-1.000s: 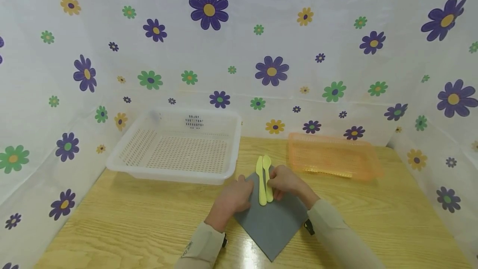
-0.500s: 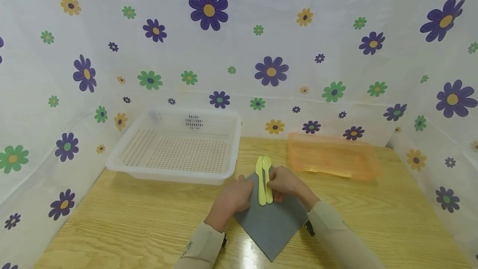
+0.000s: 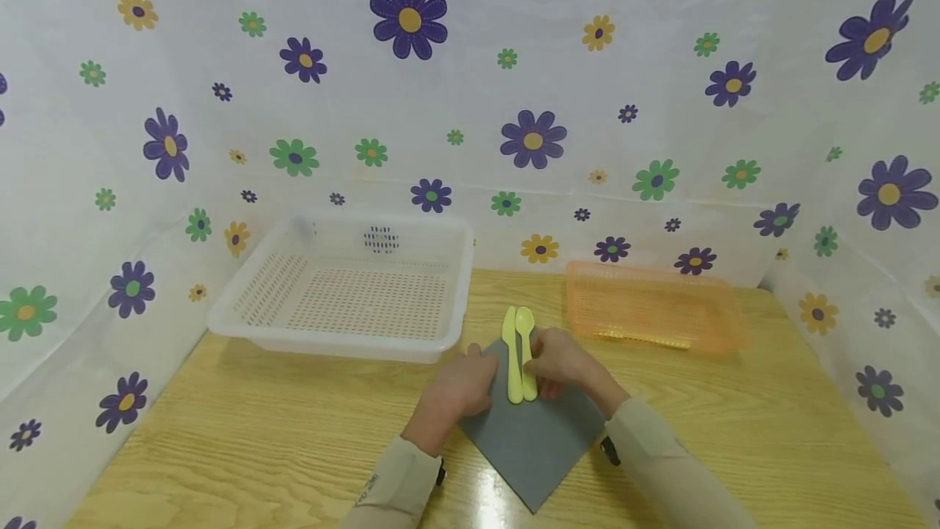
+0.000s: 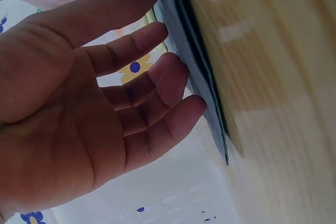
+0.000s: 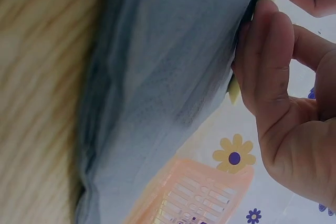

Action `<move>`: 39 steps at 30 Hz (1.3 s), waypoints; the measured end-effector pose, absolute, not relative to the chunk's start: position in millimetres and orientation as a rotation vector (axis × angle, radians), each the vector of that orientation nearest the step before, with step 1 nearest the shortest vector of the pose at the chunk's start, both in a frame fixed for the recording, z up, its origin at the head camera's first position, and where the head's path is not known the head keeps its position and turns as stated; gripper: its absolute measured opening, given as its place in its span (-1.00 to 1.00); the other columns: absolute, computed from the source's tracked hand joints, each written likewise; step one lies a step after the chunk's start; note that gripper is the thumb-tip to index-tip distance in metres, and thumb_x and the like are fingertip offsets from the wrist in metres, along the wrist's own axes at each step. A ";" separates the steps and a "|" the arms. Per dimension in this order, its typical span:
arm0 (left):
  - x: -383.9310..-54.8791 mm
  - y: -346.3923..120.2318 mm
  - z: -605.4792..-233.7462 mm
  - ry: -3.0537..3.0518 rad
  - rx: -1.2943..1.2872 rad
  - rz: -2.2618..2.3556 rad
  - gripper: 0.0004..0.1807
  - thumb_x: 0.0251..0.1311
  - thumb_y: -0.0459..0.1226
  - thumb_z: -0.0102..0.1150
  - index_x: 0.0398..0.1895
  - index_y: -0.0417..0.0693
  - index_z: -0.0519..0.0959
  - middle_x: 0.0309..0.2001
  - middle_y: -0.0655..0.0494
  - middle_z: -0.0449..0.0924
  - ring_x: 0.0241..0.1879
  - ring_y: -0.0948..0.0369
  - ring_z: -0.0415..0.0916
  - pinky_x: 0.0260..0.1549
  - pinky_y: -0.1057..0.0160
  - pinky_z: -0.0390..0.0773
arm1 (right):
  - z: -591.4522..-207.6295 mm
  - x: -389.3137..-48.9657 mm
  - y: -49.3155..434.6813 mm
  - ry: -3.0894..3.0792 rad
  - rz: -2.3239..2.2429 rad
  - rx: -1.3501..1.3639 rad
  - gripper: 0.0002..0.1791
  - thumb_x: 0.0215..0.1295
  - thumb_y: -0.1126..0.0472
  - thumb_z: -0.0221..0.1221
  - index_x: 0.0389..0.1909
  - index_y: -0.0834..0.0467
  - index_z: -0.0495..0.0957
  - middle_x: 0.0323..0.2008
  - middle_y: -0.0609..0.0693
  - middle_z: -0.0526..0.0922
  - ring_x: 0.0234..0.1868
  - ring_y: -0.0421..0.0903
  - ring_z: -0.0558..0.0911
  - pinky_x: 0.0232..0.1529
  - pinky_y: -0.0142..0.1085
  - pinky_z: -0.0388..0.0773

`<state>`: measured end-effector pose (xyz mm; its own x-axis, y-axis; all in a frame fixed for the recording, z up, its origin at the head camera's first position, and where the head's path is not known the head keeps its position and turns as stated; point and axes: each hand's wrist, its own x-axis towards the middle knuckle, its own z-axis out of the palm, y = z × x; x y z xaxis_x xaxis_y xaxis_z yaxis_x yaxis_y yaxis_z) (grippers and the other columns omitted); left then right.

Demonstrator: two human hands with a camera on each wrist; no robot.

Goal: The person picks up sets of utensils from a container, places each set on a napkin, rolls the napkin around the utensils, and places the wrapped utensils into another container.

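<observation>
A grey folded cloth napkin (image 3: 532, 447) lies cornerwise on the wooden table. Side by side on its far corner are a yellow plastic knife (image 3: 513, 366) and a yellow plastic spoon (image 3: 525, 322), the spoon on the right. With curled fingers, my right hand (image 3: 561, 357) holds the spoon's handle at its middle; the right wrist view shows these fingertips against the napkin (image 5: 168, 66), hiding part of the handle. My left hand (image 3: 461, 388) rests at the napkin's left edge. Its fingers, loosely bent in the left wrist view, touch the cloth (image 4: 197, 72) with their tips.
Behind the napkin to the left stands a white perforated plastic basket (image 3: 367, 345). An orange perforated tray (image 3: 657, 313) sits at the back right. A white flowered sheet (image 3: 455, 88) walls in the wooden table (image 3: 294, 439) at the back and both sides.
The spoon has slid very slightly toward me beside the knife. Both hands have stayed in nearly the same place, and the napkin has not visibly moved.
</observation>
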<state>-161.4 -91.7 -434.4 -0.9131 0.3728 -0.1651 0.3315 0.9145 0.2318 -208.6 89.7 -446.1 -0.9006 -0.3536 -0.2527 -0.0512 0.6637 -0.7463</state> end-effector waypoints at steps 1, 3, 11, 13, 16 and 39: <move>-161.4 -91.7 -434.5 2.869 0.533 0.295 -0.82 0.18 -0.37 0.28 -0.20 -0.15 0.49 -0.11 -0.19 0.45 -0.29 0.00 0.49 -0.37 0.10 0.55 | -446.5 -208.6 89.7 2.508 -1.102 -0.320 -0.87 0.20 0.39 0.19 -0.26 0.38 0.54 -0.67 0.10 0.62 -0.75 -0.10 0.60 -0.68 -0.24 0.57; -161.4 -91.6 -434.3 2.867 0.529 0.295 -0.81 0.19 -0.37 0.28 -0.19 -0.15 0.49 -0.10 -0.18 0.45 -0.29 0.00 0.49 -0.37 0.11 0.55 | -446.3 -208.1 89.6 2.517 -1.096 -0.321 -0.83 0.19 0.40 0.20 -0.23 0.40 0.55 -0.67 0.10 0.62 -0.75 -0.10 0.60 -0.69 -0.24 0.57; -161.5 -91.1 -434.1 2.860 0.511 0.284 -0.78 0.19 -0.35 0.29 -0.14 -0.14 0.50 -0.06 -0.19 0.46 -0.23 -0.02 0.50 -0.33 0.09 0.57 | -445.8 -207.0 89.7 2.543 -1.072 -0.313 -0.73 0.16 0.39 0.20 -0.12 0.42 0.54 -0.70 0.10 0.61 -0.78 -0.12 0.58 -0.72 -0.25 0.55; -161.7 -91.1 -434.7 2.860 0.510 0.283 -0.77 0.19 -0.34 0.29 -0.13 -0.14 0.50 -0.04 -0.20 0.46 -0.23 -0.02 0.51 -0.32 0.09 0.57 | -445.1 -206.5 90.1 2.541 -1.071 -0.327 -0.70 0.16 0.39 0.20 -0.08 0.43 0.53 -0.70 0.10 0.61 -0.78 -0.11 0.58 -0.72 -0.24 0.55; -162.1 -91.0 -435.2 2.858 0.511 0.287 -0.76 0.19 -0.35 0.30 -0.12 -0.14 0.49 -0.02 -0.21 0.46 -0.23 -0.01 0.50 -0.32 0.10 0.57 | -443.4 -205.3 90.9 2.531 -1.080 -0.356 -0.64 0.16 0.40 0.18 -0.02 0.47 0.50 -0.72 0.11 0.60 -0.78 -0.11 0.59 -0.72 -0.24 0.56; -162.6 -89.0 -435.5 2.860 0.508 0.257 -0.73 0.19 -0.35 0.29 -0.05 -0.15 0.51 -0.05 -0.17 0.47 -0.20 0.00 0.50 -0.30 0.10 0.57 | -446.5 -200.7 97.1 2.532 -1.083 -0.406 -0.56 0.19 0.38 0.18 0.08 0.51 0.47 -0.75 0.08 0.59 -0.79 -0.10 0.58 -0.72 -0.22 0.55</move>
